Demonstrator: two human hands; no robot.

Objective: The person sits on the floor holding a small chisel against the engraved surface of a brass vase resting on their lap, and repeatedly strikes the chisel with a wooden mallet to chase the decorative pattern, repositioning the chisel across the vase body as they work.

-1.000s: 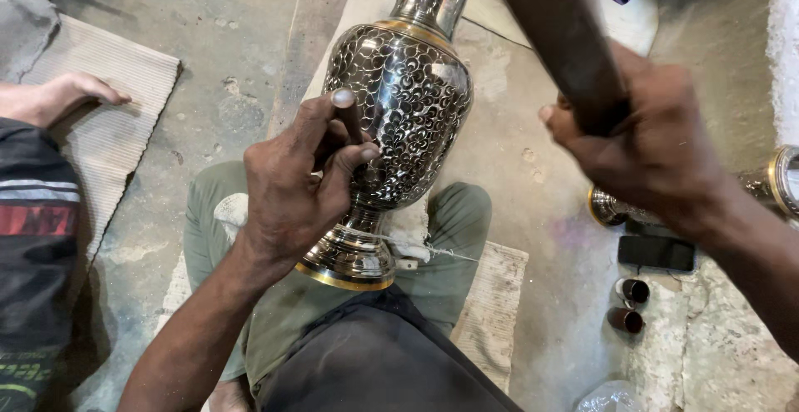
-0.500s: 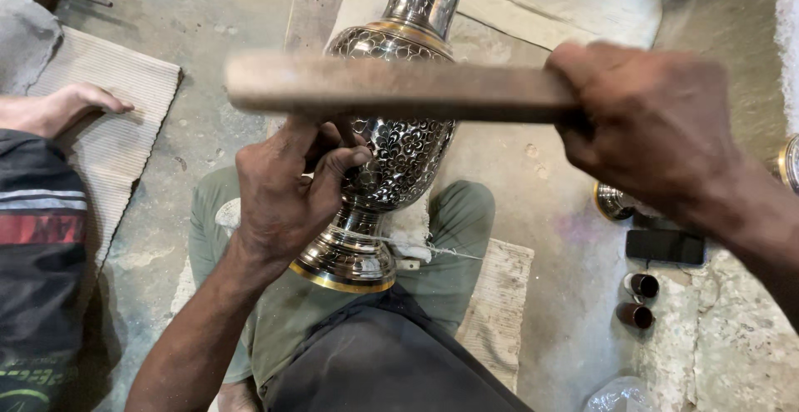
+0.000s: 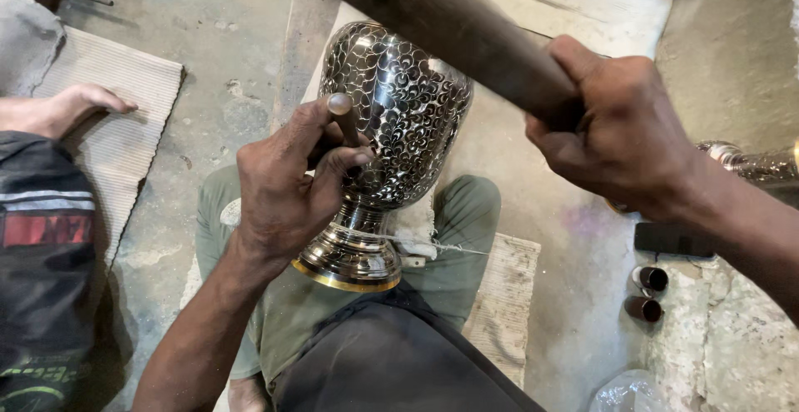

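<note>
Vase (image 3: 391, 129), engraved metal with dark floral scrollwork, lies tilted across the seated person's green-trousered legs (image 3: 466, 237), its gold-rimmed foot nearest the body. Most of the belly already carries the pattern, so by my judgement the engraving is well along. Left hand (image 3: 287, 183) has its fingers pinched around a small chisel (image 3: 343, 121) set against the belly. Farther right, right hand (image 3: 620, 125) is clenched on a wooden mallet handle (image 3: 449, 25) raised above. Two small cylinders (image 3: 647, 294) lie on the floor at right.
</note>
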